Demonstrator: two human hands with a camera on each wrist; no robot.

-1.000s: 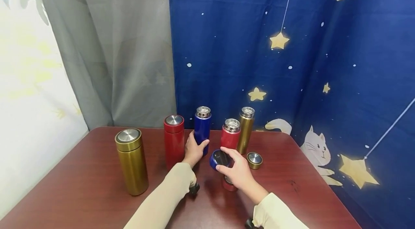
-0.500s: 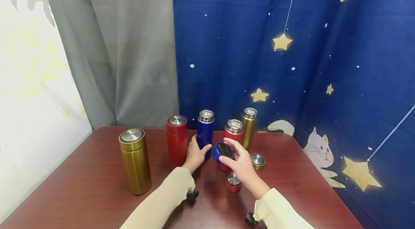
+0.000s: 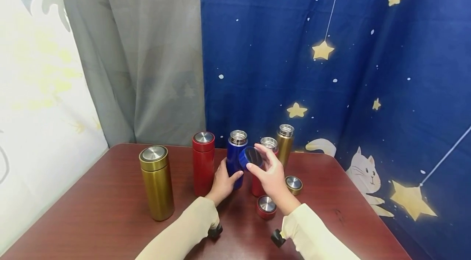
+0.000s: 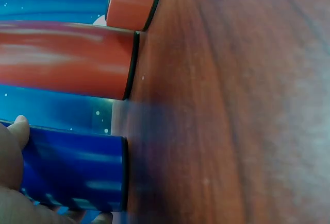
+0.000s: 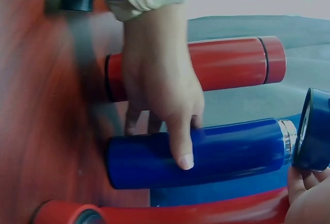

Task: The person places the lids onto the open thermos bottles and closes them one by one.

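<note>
My left hand (image 3: pixel 223 183) grips the lower part of an uncapped blue thermos bottle (image 3: pixel 234 157), which stands upright on the table. In the right wrist view, the thumb lies across the blue body (image 5: pixel 237 144). Pinched between the thumb and fingers of my right hand (image 3: pixel 273 175) is a blue lid (image 3: pixel 252 158), tilted, just right of the bottle's steel mouth and slightly below it in the head view. Partly hidden behind that hand stands an uncapped red bottle (image 3: pixel 258 187). A red lid (image 3: pixel 266 207) lies on the table below my right hand.
Left of the blue bottle stand a capped red bottle (image 3: pixel 203 168) and a capped gold bottle (image 3: pixel 158 188). An uncapped gold bottle (image 3: pixel 285 145) stands at the back right, with a gold lid (image 3: pixel 294 185) nearby on the table (image 3: pixel 95 211). Curtains hang behind the table's far edge.
My right hand has raised the blue lid from over the red lid up towards the blue bottle's mouth, tilting it more. The left hand keeps its grip; the head view has shifted slightly.
</note>
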